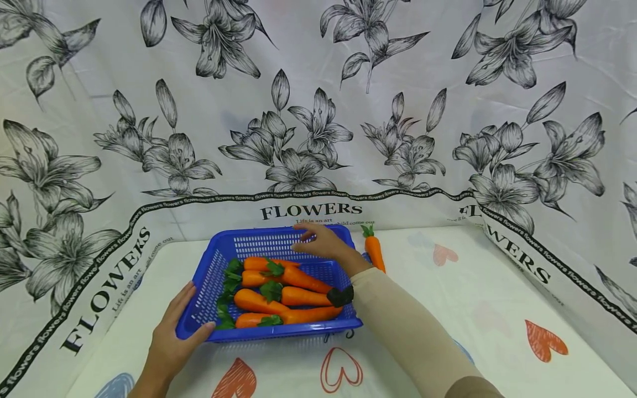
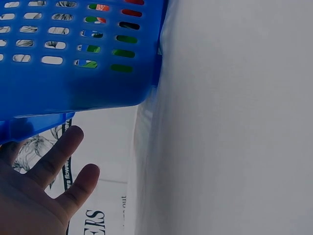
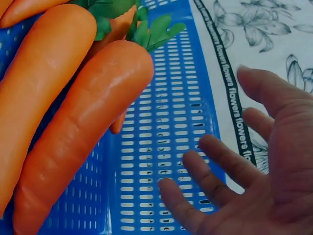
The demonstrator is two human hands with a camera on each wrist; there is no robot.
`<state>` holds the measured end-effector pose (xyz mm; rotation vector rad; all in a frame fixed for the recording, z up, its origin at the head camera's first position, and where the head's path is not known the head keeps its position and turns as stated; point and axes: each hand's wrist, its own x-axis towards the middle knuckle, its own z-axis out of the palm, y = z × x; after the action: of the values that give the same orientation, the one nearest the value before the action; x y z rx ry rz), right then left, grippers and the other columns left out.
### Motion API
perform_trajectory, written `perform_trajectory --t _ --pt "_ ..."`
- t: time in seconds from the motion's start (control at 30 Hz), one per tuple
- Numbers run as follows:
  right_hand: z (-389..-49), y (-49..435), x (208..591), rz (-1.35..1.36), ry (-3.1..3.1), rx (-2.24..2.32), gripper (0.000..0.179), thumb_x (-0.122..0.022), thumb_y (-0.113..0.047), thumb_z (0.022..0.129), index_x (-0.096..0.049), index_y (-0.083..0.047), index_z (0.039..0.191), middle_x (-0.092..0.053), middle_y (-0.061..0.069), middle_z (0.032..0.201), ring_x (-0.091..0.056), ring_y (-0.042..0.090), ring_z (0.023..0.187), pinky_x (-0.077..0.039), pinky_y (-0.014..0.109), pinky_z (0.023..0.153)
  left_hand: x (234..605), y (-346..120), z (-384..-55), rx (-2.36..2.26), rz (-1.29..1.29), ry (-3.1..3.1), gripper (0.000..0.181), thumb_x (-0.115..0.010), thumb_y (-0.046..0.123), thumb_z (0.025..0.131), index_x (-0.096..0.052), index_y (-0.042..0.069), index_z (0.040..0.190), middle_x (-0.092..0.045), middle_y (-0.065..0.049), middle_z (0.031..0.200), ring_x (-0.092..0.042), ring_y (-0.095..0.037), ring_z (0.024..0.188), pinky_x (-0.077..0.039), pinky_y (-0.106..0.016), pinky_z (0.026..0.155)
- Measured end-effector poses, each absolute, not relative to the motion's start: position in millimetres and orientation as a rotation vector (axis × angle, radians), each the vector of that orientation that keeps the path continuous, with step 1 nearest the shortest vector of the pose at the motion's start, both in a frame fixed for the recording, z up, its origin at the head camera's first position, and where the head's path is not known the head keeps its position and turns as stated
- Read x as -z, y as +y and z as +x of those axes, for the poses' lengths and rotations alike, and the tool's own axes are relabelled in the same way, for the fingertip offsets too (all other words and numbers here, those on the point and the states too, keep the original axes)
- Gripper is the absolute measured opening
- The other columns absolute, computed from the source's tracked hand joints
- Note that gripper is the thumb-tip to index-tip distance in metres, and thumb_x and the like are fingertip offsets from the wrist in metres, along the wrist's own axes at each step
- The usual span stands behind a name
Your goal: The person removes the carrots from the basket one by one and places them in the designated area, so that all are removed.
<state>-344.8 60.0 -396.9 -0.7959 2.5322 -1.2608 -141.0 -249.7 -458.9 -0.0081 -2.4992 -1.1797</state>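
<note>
A blue slotted plastic basket (image 1: 202,276) holds several orange carrots (image 1: 306,296) with green leafy tops, lying in two rows. At its near left corner is my left hand (image 1: 171,331), thumb over the front rim and fingers along the outer side. In the left wrist view, two straight, spread fingers (image 2: 80,183) show below the rim. My right hand (image 1: 320,241) hovers over the far right part of the basket, holding nothing. The right wrist view has its fingers (image 3: 220,164) loosely spread above the slots, beside a large carrot (image 3: 83,132).
One more carrot (image 1: 374,251) lies outside the basket, by its right side. A small black object (image 1: 340,297) shows beside the right sleeve (image 1: 398,320). The white tablecloth (image 1: 293,367) has heart prints. A white flower-printed cloth (image 1: 298,138) hangs behind and at the sides.
</note>
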Motion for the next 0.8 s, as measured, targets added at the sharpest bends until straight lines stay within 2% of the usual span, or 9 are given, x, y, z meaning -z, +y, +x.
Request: perform_trajectory --t 0.33,0.67,0.8 --pt "-343.4 53.3 405.8 -0.795 2.424 1.020 0.063 -0.074 -0.033 0.085 -0.050 -0.024 0.142 -0.057 0.013 0.128 -0.056 0.029 0.111 -0.051 0.041 0.085 457.6 -250.7 -141.1 1.186 -0.002 -2.500 0.082 -0.075 0.028 0.082 -0.033 0.019 0.152 -0.025 -0.003 0.156 -0.025 -0.038 0.138 -0.025 -0.072 0.098" --pt "-342.2 53.4 411.6 -0.756 2.366 0.950 0.059 -0.074 -0.032 0.086 -0.051 -0.025 0.141 -0.060 0.012 0.122 -0.061 0.023 0.094 -0.054 0.039 0.076 457.6 -249.5 -140.3 1.174 0.023 -2.520 0.082 -0.074 0.030 0.083 -0.032 0.019 0.152 -0.024 -0.004 0.156 -0.024 -0.040 0.138 -0.026 -0.073 0.096" --pt "-340.7 54.2 412.9 -0.723 2.312 0.905 0.060 -0.073 -0.030 0.088 -0.048 -0.026 0.142 -0.059 0.010 0.122 -0.060 0.023 0.099 -0.055 0.041 0.076 458.3 -249.3 -140.7 1.170 0.013 -2.515 0.081 -0.073 0.030 0.084 -0.032 0.017 0.152 -0.024 -0.004 0.156 -0.025 -0.041 0.137 -0.027 -0.074 0.094"
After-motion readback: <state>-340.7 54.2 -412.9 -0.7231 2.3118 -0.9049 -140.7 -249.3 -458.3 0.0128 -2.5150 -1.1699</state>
